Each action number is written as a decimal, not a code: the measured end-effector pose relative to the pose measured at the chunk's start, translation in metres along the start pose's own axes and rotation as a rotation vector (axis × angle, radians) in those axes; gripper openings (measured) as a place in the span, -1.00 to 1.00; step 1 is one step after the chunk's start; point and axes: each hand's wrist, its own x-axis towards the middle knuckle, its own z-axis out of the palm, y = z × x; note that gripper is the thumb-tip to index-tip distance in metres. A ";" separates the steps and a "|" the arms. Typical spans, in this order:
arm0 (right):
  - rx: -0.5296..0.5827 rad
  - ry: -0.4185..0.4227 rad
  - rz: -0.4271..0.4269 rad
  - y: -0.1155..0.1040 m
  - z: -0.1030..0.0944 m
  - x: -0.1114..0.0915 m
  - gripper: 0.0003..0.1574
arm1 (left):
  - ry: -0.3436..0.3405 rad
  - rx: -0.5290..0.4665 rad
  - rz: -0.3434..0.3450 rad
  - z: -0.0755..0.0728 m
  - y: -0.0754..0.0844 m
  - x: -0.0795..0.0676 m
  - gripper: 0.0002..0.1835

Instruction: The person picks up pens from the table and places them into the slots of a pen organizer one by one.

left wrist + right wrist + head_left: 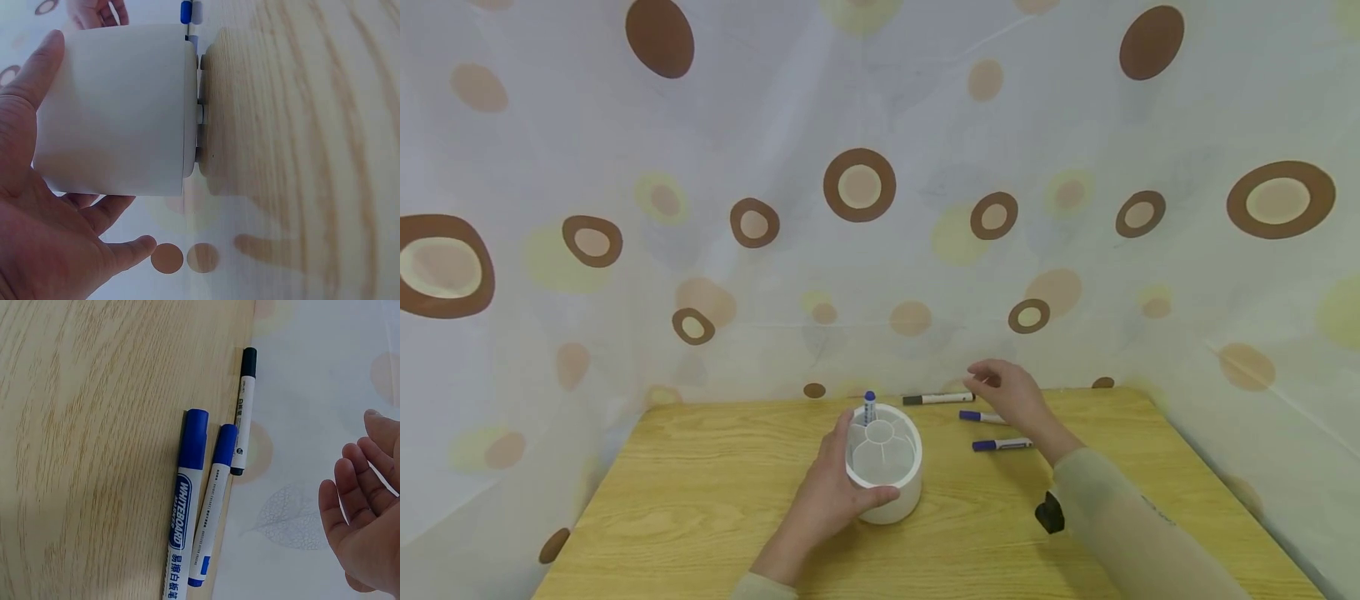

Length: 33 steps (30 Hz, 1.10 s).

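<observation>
Markers number four: one in the single white holder the left hand grips, three on the table. The right hand, loosely curved, partly hides one.

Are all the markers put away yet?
Not yet. Done: one blue marker stands in the white holder. In hand: the left grip holds that holder; the right grip looks empty. Left: two blue-capped markers and a dark-capped marker lie on the table.
</observation>
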 end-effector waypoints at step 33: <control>-0.128 -0.104 0.046 0.055 0.030 0.029 -0.55 | -0.003 -0.004 -0.011 0.001 -0.003 0.002 0.45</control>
